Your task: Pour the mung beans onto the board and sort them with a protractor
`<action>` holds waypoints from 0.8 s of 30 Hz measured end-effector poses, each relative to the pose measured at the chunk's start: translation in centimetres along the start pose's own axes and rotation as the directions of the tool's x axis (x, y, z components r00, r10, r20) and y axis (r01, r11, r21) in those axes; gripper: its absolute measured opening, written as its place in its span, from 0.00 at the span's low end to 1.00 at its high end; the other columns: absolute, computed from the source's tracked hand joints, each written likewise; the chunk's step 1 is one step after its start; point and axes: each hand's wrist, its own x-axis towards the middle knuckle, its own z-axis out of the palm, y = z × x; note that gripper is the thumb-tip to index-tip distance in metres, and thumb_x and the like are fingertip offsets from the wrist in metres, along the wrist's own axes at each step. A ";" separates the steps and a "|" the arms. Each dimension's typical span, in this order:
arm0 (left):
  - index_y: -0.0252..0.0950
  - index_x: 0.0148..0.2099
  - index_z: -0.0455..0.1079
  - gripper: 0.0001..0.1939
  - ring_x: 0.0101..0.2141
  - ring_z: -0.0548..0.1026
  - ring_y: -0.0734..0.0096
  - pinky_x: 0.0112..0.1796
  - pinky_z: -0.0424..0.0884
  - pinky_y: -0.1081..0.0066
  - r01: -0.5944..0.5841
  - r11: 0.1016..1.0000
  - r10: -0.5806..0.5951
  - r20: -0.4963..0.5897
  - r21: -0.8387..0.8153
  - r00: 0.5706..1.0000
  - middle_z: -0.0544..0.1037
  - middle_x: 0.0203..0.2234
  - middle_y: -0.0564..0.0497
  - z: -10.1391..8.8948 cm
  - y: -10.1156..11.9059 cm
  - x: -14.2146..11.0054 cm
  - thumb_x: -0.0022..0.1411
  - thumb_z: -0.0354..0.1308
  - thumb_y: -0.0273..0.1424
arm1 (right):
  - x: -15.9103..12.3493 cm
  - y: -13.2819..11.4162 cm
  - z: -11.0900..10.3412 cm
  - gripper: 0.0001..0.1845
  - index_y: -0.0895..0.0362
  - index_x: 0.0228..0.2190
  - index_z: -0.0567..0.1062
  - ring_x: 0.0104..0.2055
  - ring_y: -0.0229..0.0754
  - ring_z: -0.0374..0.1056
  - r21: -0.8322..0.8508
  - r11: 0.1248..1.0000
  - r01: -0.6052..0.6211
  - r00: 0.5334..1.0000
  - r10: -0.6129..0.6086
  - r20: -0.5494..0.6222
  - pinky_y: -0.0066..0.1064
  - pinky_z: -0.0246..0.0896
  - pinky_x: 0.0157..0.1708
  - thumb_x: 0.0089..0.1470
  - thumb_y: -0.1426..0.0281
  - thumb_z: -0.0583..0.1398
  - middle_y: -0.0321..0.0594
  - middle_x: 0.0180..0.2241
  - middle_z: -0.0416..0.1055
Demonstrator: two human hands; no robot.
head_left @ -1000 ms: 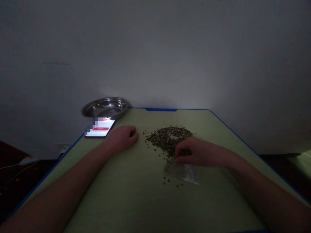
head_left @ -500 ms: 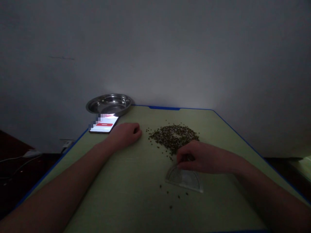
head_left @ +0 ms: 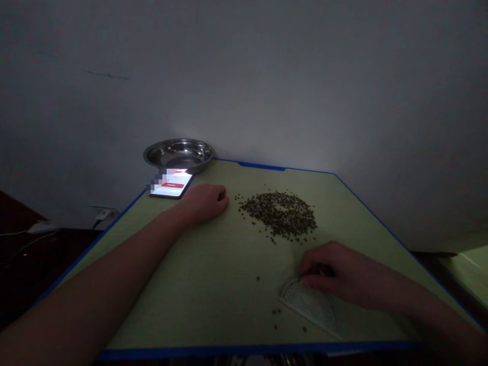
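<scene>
My right hand [head_left: 331, 272] pinches the curved edge of a clear plastic protractor [head_left: 314, 308], which lies at or just above the pale green tabletop [head_left: 198, 300] near its front edge. Beyond that hand is a loose pile of small dark grains [head_left: 284, 216], spread thin at its sides. A few stray grains [head_left: 276, 311] dot the surface to the left of the protractor. My left hand [head_left: 206, 203] rests on the table left of the pile, curled into a loose fist with nothing visible in it.
A lit phone [head_left: 173, 185] lies just behind my left wrist. Behind it, a shiny steel basin [head_left: 150, 154] sits at the far left corner, close to the grey wall [head_left: 267, 91]. Blue trim edges the table. A white plug and cables [head_left: 41, 227] are low at the left.
My right hand has drawn the protractor toward me and to the right, away from the pile. The left hand keeps its place on the table. The view has shifted slightly.
</scene>
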 end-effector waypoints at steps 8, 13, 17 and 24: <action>0.37 0.35 0.72 0.17 0.28 0.72 0.64 0.30 0.61 0.67 0.006 1.000 -0.006 0.021 -0.003 1.000 0.77 0.28 0.46 -0.3 0.2 0.0 0.61 0.44 0.40 | -1.2 -1.6 1.1 0.07 0.54 0.30 0.79 0.27 0.36 0.66 0.020 0.999 -0.024 0.999 0.024 0.026 0.26 0.56 0.25 0.55 0.65 0.62 0.33 0.26 0.74; 0.37 0.33 0.71 0.16 0.27 0.71 0.66 0.28 0.59 0.67 -0.006 1.000 0.006 0.009 -0.011 1.000 0.77 0.27 0.46 -0.2 0.2 0.0 0.61 0.45 0.39 | -1.7 -1.6 1.5 0.06 0.53 0.29 0.79 0.28 0.37 0.68 0.011 0.999 -0.037 0.999 0.037 0.012 0.26 0.56 0.26 0.55 0.67 0.61 0.34 0.26 0.75; 0.37 0.32 0.70 0.16 0.27 0.71 0.67 0.27 0.58 0.68 -0.012 1.000 0.012 -0.012 -0.016 1.000 0.77 0.27 0.47 -0.1 0.0 0.0 0.61 0.45 0.40 | -2.1 -2.0 1.9 0.05 0.52 0.30 0.79 0.29 0.38 0.69 0.035 0.999 -0.028 0.999 0.027 0.025 0.26 0.57 0.27 0.55 0.67 0.61 0.34 0.28 0.76; 0.37 0.32 0.70 0.16 0.27 0.71 0.66 0.27 0.58 0.68 0.005 1.000 -0.005 -0.002 -0.025 1.000 0.77 0.28 0.46 -0.1 0.1 0.0 0.60 0.45 0.40 | -2.5 -1.6 1.7 0.05 0.51 0.30 0.79 0.29 0.38 0.69 0.008 1.000 0.006 1.000 -0.006 0.003 0.26 0.59 0.27 0.55 0.66 0.61 0.34 0.28 0.76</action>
